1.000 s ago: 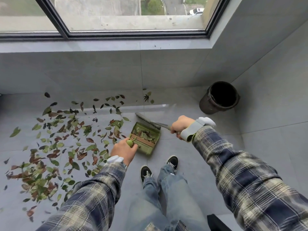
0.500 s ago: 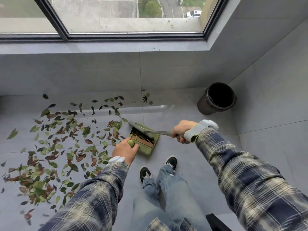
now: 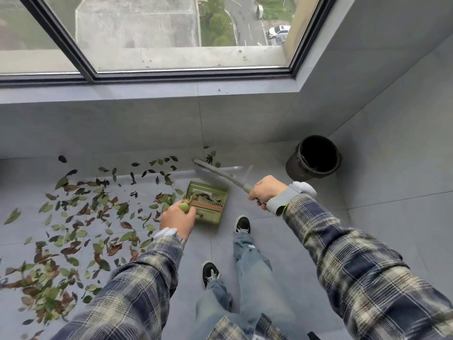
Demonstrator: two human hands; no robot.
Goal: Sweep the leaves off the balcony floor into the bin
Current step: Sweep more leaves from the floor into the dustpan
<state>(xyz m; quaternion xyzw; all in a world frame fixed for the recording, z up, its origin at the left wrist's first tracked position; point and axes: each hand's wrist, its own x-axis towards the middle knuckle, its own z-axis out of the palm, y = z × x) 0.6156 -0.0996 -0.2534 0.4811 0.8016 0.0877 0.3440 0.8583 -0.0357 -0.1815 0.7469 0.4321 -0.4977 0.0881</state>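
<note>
Green and brown leaves (image 3: 81, 217) lie scattered over the grey floor on the left. My left hand (image 3: 177, 218) grips the handle of a green dustpan (image 3: 208, 204) that holds a few leaves. My right hand (image 3: 266, 191) grips the handle of a small brush (image 3: 215, 171), whose blurred head is raised beyond the pan near the back wall. A dark round bin (image 3: 315, 158) stands open in the right corner, to the right of the brush.
A few stray leaves (image 3: 212, 155) lie by the back wall under the window sill (image 3: 196, 90). My two feet in dark shoes (image 3: 242, 224) stand just behind the dustpan. The right wall (image 3: 392, 155) runs close beside the bin.
The brush head has swung from over the dustpan up and away toward the back wall. The dustpan has stayed in my left hand, turned a little to the right.
</note>
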